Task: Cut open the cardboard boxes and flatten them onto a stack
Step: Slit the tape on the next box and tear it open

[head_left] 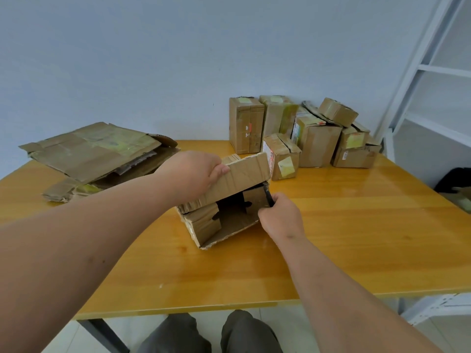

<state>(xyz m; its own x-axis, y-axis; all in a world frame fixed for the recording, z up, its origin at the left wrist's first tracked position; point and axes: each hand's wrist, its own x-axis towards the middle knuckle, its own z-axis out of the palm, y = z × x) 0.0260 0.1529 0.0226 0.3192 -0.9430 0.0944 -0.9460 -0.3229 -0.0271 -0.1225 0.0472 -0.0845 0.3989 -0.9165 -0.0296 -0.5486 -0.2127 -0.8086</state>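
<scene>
Yellow table (356, 238), mid: open box (229, 197) on its side. Left hand (193, 174) grips top panel; right hand (279, 215) curled round dark cutter (269, 197) at right corner. Cardboard looks light, worn, bendy, so hold panel edges. Stack (96, 154) far left

The box (229, 197) in the middle of the table is lying on its side, open end facing near, flaps ragged and splayed, top panel lifted a bit. Far left there's the stack (94, 154) of flattened cardboard, kinda messy with yellowish tape patches. Far right, against the wall, a cluster of sealed boxes (305, 133), taped, some piled on each other.
</scene>
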